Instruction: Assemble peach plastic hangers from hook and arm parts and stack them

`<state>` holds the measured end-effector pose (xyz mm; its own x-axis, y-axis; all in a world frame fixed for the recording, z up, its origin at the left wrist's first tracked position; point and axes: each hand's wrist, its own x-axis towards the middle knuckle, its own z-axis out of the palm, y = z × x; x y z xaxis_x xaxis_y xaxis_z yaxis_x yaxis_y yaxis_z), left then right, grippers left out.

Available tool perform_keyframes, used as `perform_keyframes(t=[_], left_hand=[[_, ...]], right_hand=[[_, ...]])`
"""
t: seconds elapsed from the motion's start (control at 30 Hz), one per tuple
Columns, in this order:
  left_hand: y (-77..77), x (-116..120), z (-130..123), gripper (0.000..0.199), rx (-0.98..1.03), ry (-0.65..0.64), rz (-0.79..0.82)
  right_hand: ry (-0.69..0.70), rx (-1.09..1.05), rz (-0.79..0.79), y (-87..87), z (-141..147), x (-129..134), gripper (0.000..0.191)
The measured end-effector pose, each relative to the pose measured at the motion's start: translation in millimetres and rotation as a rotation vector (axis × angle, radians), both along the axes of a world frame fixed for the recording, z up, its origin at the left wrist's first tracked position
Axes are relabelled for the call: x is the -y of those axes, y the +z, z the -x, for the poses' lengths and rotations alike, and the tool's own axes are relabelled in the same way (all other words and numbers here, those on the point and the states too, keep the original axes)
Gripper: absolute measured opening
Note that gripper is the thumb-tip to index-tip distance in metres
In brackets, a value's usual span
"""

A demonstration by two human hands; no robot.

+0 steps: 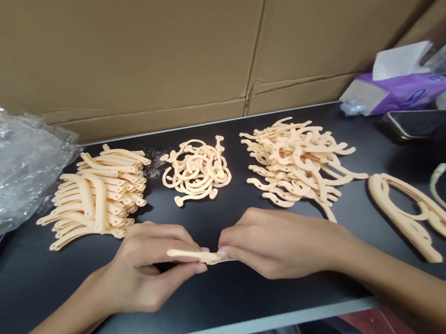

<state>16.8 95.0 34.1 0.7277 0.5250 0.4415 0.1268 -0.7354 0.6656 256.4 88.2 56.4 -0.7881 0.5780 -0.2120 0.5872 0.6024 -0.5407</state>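
Note:
My left hand and my right hand meet above the front middle of the table, fingers closed in pinches. Between them is a thin cream plastic hanger part. The left thumb and fingers grip its middle, and one rounded end sticks out over that hand. The right fingertips pinch its other end; whether a second part sits there is hidden. Beyond my left hand lies a pile of slightly curved hanger arms. Curved hooks with knobbed ends form a smaller heap in the middle. Wavy hanger arms are piled beyond my right hand.
Folded cream hangers lie on the black table at the right, beside a pale curved tube. Behind them are a phone and a purple tissue pack. Clear plastic wrap bulges at the left; cardboard stands behind.

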Motion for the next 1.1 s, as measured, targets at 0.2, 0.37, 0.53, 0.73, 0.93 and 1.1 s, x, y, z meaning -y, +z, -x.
perform_keyframes(t=[0.2,0.37,0.53,0.73,0.93,1.1], left_hand=[[4.5,1,0,0.018,-0.059,-0.028,0.105],[6.5,0,-1,0.011,-0.082,-0.034,0.155],[8.4,-2,2,0.011,-0.089,-0.021,0.136],[9.3,-6,0,0.013,-0.1,-0.028,0.187],[3.1,-10,0,0.015,-0.034,0.02,0.235],[0.5,-12,4,0.015,-0.019,0.052,0.198]], right_hand=[[0.018,-0.006,0.012,0.2,2,0,0.026],[0.04,0.011,-0.055,1.3,4,3,0.025],[0.042,0.026,-0.079,0.3,5,7,0.025],[-0.061,-0.042,0.028,-6.2,3,7,0.033],[-0.088,-0.077,0.069,-7.4,1,7,0.036],[-0.082,-0.037,0.023,-7.7,0,9,0.029]])
